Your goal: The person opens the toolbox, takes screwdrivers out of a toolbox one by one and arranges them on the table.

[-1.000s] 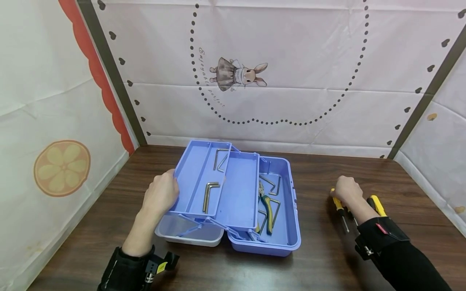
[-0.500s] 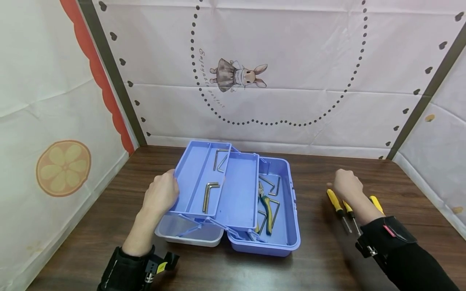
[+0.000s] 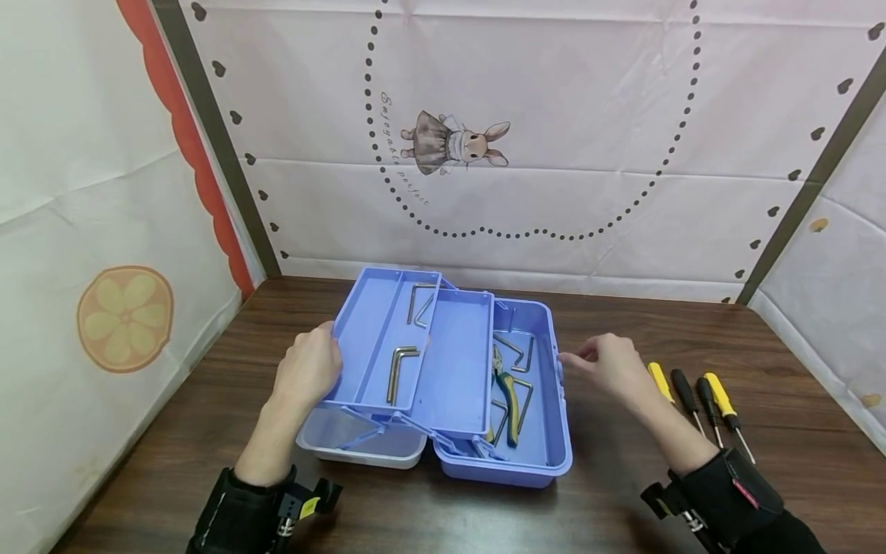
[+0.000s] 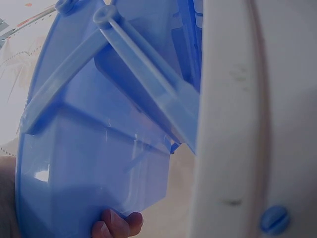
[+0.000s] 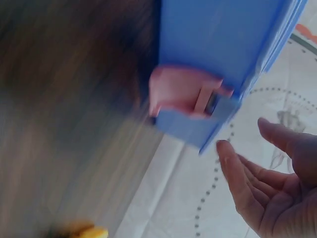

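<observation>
Blue toolbox (image 3: 494, 475), opened out.
L hand (image 3: 308, 368) grips upper tray (image 3: 367, 338) at side; R hand (image 3: 612, 365) loose, nil held, nr latch (image 5: 173, 91).

The left hand (image 3: 308, 369) grips near the left edge of the bench (image 3: 602, 492). The right hand (image 3: 612, 365) points inward, thumb (image 5: 280, 138) parted from fingers (image 5: 235, 181).
</observation>
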The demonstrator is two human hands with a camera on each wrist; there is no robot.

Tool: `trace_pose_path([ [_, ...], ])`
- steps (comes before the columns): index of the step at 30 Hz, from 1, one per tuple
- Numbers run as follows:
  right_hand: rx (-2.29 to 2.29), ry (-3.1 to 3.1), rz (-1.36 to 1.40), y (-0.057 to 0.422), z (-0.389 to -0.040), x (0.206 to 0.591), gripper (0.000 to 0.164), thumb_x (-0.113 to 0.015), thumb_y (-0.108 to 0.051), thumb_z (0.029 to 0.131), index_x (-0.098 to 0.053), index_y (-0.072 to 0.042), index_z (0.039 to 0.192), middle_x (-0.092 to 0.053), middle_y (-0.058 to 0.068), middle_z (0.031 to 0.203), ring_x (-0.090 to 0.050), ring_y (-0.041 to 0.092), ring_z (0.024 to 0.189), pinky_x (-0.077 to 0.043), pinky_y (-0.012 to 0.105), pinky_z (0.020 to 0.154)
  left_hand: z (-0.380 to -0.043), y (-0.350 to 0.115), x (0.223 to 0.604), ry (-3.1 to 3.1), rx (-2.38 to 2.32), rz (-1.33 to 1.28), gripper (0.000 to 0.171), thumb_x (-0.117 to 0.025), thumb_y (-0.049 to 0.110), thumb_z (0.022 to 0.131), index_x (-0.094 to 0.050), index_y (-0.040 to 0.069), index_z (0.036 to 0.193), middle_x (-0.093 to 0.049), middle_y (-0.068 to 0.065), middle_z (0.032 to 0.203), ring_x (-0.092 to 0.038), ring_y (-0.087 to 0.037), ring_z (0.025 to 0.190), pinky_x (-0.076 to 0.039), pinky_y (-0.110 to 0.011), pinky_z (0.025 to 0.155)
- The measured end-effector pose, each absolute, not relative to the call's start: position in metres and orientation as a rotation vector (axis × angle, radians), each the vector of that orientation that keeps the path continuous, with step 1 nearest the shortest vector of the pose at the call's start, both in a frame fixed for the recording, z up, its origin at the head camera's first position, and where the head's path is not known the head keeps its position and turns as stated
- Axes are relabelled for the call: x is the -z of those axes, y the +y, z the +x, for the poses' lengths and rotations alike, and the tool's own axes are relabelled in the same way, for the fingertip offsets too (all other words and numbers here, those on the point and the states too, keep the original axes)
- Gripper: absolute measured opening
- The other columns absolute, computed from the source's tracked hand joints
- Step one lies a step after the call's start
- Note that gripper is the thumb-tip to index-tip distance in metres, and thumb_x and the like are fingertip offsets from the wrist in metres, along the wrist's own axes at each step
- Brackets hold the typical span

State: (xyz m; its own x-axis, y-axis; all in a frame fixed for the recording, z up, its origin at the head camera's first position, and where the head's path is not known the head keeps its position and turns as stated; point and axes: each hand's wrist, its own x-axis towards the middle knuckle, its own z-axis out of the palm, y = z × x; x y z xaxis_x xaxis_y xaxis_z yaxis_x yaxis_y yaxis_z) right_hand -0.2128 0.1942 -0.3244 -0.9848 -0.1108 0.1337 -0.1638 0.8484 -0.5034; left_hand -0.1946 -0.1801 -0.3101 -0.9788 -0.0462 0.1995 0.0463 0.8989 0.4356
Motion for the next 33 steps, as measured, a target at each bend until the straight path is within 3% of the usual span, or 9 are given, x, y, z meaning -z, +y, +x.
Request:
trace_pose_path([
  [5,-0.993,-3.021,0.135,0.178,-0.206,0.336,0.057,-0.064,-0.039,0.078,-0.057,0.011,0.104,-0.064,0.016,0.083,-0.06,0.017,0.062,-0.049,0.03,0.054,-0.195,-0.179,0.31,-2.86,0.665,-0.002,0.031,-0.037,0.004,0.088,-0.048,-0.011,0.113,-0.056,-0.032,0.096,-0.058,-0.041,0.072,-0.045,-0.051,0.054],
  [13,-1.129,-3.02,0.082,0.171,-0.205,0.348,0.052,-0.065,-0.018,0.081,-0.045,0.012,0.118,-0.06,0.026,0.096,-0.062,0.021,0.067,-0.05,0.029,0.052,-0.196,-0.178,0.309,-2.86,0.667,-0.005,0.032,-0.037,0.004,0.088,-0.048,-0.011,0.114,-0.056,-0.032,0.097,-0.058,-0.041,0.073,-0.045,-0.051,0.054],
  [19,-1.2,-3.001,0.073,0.171,-0.205,0.352,0.047,-0.062,-0.009,0.082,-0.044,0.013,0.119,-0.057,0.03,0.102,-0.062,0.028,0.078,-0.051,0.032,0.055,-0.195,-0.178,0.31,-2.862,0.673,-0.004,0.034,-0.036,0.005,0.089,-0.047,-0.011,0.117,-0.055,-0.033,0.101,-0.058,-0.042,0.078,-0.046,-0.052,0.059],
  [28,-1.316,-2.949,0.028,0.171,-0.206,0.357,0.045,-0.059,-0.007,0.083,-0.042,0.011,0.121,-0.055,0.031,0.104,-0.062,0.029,0.08,-0.051,0.034,0.059,-0.194,-0.18,0.304,-2.809,0.695,-0.08,0.032,-0.041,0.001,0.087,-0.048,-0.017,0.113,-0.055,-0.034,0.101,-0.057,-0.043,0.084,-0.046,-0.052,0.068],
  [33,-1.39,-2.92,0.012,0.173,-0.206,0.36,0.045,-0.058,-0.005,0.083,-0.042,0.011,0.122,-0.054,0.032,0.106,-0.061,0.032,0.084,-0.051,0.035,0.061,-0.193,-0.179,0.292,-2.752,0.727,-0.189,0.028,-0.043,-0.001,0.087,-0.052,-0.018,0.106,-0.057,-0.033,0.094,-0.06,-0.036,0.076,-0.048,-0.046,0.065],
])
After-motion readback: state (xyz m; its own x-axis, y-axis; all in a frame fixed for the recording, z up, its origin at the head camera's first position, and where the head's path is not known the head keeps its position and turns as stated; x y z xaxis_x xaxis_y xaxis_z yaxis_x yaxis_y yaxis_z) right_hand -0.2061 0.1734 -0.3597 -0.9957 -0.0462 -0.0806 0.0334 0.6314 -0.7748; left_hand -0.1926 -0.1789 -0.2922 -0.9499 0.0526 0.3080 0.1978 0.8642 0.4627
